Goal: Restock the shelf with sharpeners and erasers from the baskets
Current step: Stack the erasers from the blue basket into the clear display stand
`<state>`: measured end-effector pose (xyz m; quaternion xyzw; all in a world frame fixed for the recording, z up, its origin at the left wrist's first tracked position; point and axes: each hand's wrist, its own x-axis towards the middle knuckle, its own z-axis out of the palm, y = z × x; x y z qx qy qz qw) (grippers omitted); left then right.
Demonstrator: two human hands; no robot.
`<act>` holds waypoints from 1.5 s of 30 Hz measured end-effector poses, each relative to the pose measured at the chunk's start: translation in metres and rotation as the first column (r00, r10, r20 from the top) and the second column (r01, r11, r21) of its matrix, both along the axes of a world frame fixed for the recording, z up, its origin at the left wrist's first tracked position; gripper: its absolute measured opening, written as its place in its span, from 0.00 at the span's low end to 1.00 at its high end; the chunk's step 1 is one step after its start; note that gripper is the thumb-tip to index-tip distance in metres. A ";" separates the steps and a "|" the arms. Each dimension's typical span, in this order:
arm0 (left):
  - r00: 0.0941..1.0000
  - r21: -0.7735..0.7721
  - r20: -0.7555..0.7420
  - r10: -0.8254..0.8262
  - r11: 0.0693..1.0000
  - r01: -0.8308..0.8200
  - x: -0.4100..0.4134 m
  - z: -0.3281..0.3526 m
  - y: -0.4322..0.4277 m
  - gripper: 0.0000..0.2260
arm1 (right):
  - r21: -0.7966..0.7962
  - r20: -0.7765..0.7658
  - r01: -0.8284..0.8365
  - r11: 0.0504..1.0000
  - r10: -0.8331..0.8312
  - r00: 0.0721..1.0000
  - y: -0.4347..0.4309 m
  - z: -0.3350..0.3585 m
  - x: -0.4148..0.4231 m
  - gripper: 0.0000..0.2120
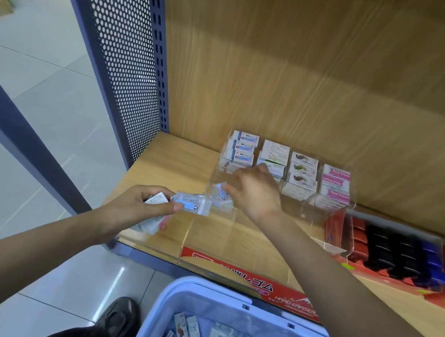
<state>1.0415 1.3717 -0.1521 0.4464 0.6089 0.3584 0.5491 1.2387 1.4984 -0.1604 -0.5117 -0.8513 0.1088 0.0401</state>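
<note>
Basket [202, 290] of erasers [191, 331] below shelf [177, 163], red trays [344, 255] rightward

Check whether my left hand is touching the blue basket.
Apart. The head view shows the left hand up at the shelf edge gripping eraser packets, with floor visible between it and the basket rim below.

Basket [201, 293] before shelf [178, 157]; organizer [330, 208] on shelf, sharpeners [389, 248] right.

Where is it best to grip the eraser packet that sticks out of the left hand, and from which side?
Probably pinch the eraser packet by its free right end, coming from the right: the left hand clamps its left end, and it juts out flat that way.
</note>
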 end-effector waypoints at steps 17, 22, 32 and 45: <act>0.999 -0.047 0.050 -0.004 0.999 0.006 0.001 -0.001 0.000 0.14 | -0.040 0.304 -0.056 0.998 0.065 0.951 0.007 -0.008 -0.016 0.15; 1.000 -0.029 0.017 0.011 1.000 -0.010 -0.002 0.000 0.001 0.06 | 0.063 0.134 -0.017 0.998 0.008 0.991 0.009 -0.007 -0.005 0.07; 0.999 -0.041 0.027 0.043 0.998 -0.041 -0.006 -0.003 0.001 0.06 | 0.144 0.434 -0.199 0.969 0.118 0.893 0.008 -0.010 -0.023 0.16; 0.999 -0.064 0.020 0.050 0.997 -0.049 -0.007 -0.003 0.000 0.06 | 0.013 0.328 -0.211 0.977 0.196 0.924 -0.007 -0.006 -0.015 0.18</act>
